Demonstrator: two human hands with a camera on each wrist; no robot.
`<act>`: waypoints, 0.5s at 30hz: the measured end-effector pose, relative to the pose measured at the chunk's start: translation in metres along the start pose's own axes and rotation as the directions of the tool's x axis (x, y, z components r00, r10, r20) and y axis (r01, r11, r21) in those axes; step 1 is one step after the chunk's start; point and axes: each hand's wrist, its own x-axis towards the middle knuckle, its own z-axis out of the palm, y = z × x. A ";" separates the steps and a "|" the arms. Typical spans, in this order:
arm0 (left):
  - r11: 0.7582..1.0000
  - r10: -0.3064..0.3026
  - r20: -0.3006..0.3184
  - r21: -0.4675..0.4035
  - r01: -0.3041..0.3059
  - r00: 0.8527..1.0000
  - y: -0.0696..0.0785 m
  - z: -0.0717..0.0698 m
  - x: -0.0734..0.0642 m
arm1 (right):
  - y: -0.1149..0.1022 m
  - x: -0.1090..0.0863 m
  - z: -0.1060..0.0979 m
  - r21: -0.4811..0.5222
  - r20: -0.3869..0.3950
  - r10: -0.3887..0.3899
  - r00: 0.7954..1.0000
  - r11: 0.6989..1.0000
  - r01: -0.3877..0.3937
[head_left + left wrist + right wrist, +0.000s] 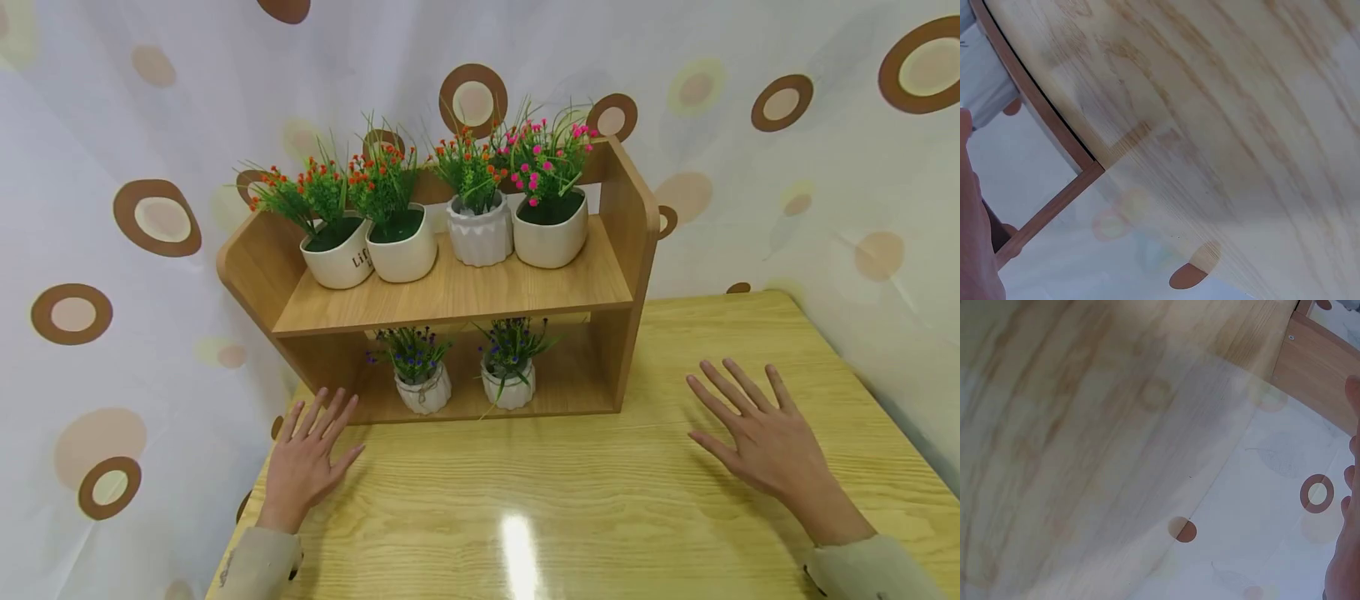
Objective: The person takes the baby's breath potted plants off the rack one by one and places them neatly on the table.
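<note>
A two-tier wooden shelf stands at the back of the table. My left hand, palm down with fingers spread, is close to the shelf's lower left corner and holds nothing. Off to the right of the shelf, my right hand is likewise spread over the tabletop with nothing in it. On the upper tier are potted flowers: two orange-flowered ones in smooth white pots, an orange one in a ribbed pot, and a pink one in a smooth pot. Two purple-flowered plants in small white pots sit below.
The wood-grain table extends under both hands, with a bright light reflection near its front. A white cloth patterned with brown circles hangs behind and along both sides. The shelf's right side panel rises beside the pink plant.
</note>
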 end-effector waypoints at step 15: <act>0.996 0.076 -0.034 0.041 -0.074 0.997 0.007 -0.014 0.023 | -0.005 0.021 -0.013 -0.004 -0.110 -0.026 0.994 1.000 0.026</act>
